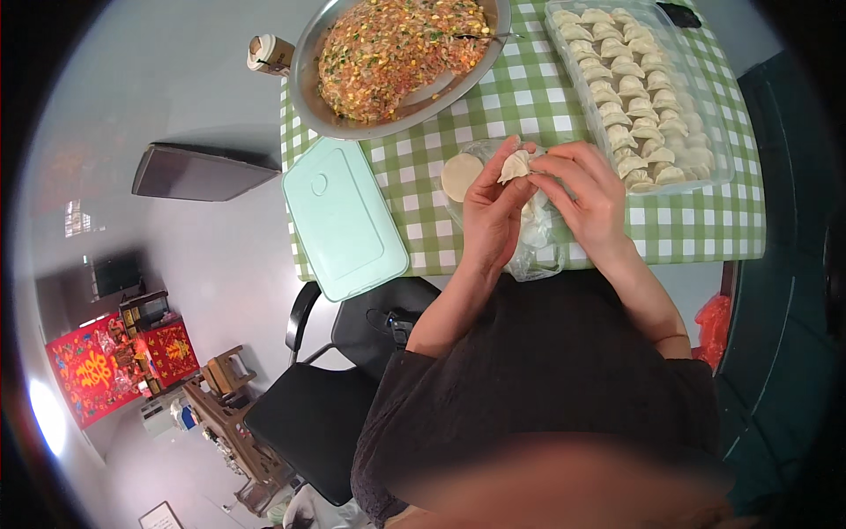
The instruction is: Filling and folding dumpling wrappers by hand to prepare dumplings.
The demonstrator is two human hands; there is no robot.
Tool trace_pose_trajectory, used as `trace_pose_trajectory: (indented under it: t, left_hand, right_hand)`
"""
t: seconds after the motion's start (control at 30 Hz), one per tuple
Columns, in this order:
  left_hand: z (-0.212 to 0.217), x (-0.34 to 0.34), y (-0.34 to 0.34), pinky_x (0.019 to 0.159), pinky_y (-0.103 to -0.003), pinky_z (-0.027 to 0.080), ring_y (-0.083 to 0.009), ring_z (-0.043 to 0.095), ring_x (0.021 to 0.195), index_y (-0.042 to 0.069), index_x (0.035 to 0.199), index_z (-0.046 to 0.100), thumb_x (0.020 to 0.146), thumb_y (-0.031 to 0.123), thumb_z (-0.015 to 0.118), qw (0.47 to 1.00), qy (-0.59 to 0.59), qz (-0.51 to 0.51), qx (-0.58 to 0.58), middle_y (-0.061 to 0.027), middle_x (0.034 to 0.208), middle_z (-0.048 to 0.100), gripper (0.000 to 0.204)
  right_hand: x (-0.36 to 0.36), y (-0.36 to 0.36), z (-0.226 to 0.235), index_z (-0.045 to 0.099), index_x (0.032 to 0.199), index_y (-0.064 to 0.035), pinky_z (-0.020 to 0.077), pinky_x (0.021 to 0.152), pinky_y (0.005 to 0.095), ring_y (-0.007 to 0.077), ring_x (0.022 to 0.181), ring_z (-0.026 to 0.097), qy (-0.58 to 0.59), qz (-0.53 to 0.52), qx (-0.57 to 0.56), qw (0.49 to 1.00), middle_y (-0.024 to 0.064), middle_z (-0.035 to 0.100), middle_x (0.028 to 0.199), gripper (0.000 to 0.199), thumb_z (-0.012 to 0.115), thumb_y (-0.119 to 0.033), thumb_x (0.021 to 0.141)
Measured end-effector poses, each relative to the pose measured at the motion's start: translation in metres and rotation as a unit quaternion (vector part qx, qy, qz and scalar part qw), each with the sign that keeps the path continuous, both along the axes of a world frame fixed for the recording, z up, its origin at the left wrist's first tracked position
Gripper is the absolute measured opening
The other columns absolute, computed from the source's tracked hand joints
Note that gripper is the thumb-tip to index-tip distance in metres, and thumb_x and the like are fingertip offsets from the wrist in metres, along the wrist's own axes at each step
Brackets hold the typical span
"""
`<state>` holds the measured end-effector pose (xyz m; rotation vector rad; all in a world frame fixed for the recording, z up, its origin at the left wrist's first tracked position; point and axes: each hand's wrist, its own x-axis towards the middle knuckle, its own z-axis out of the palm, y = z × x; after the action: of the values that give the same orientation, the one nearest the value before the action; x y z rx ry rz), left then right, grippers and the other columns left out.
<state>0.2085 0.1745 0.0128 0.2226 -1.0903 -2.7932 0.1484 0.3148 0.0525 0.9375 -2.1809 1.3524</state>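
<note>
Between both hands, above the near part of the table, is a pale dumpling (515, 167) with a pleated edge. My left hand (493, 204) grips it from the left, thumb and fingers closed on it. The fingertips of my right hand (589, 196) pinch its right side. Just left of my left hand lie round dumpling wrappers (460, 176) on a clear plastic bag (534, 256), which my hands partly cover. A clear plastic box (724, 145) to the right holds rows of folded dumplings (631, 86).
A large metal bowl (304, 97) of minced filling (397, 57) stands at the far left, a spoon (476, 36) in it. A mint-green lid (345, 220) overhangs the left edge of the checked tablecloth (670, 220). Beyond are a cup (270, 55) and a black chair (308, 423).
</note>
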Motion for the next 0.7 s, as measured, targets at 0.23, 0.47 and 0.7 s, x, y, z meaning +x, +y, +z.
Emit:
trace_pose_trajectory:
  t: [0.23,0.47,0.7]
  left_hand:
    - [0.002,0.001,0.0,0.105,-0.034,0.052,-0.0185,0.061,0.123,0.006,0.15,0.049,0.098,-0.002,0.062,1.0,-0.005,-0.006,-0.017,-0.0123,0.14,0.06,0.054]
    - [0.004,0.001,-0.001,0.105,-0.034,0.052,-0.0181,0.061,0.122,0.005,0.151,0.048,0.099,-0.002,0.062,0.999,-0.009,-0.021,-0.03,-0.0126,0.139,0.061,0.054]
    - [0.006,0.0,-0.002,0.103,-0.031,0.051,-0.0168,0.061,0.122,0.005,0.151,0.049,0.099,-0.002,0.062,0.999,-0.019,-0.017,-0.035,-0.0117,0.139,0.061,0.054]
  right_hand:
    - [-0.001,0.0,0.001,0.07,0.096,-0.0034,0.0531,0.069,0.0387,0.0284,0.084,0.065,-0.003,0.013,0.008,1.0,0.0078,0.066,0.094,0.021,0.08,-0.003,0.077]
    - [-0.002,0.001,0.0,0.069,0.098,-0.0025,0.0532,0.07,0.0395,0.0296,0.085,0.065,0.009,0.015,0.016,1.0,0.0097,0.065,0.096,0.021,0.078,-0.003,0.079]
    - [-0.003,0.003,0.006,0.072,0.1,-0.0037,0.0531,0.07,0.0388,0.0277,0.086,0.065,-0.018,0.024,-0.011,1.0,0.0083,0.066,0.097,0.027,0.082,-0.004,0.075]
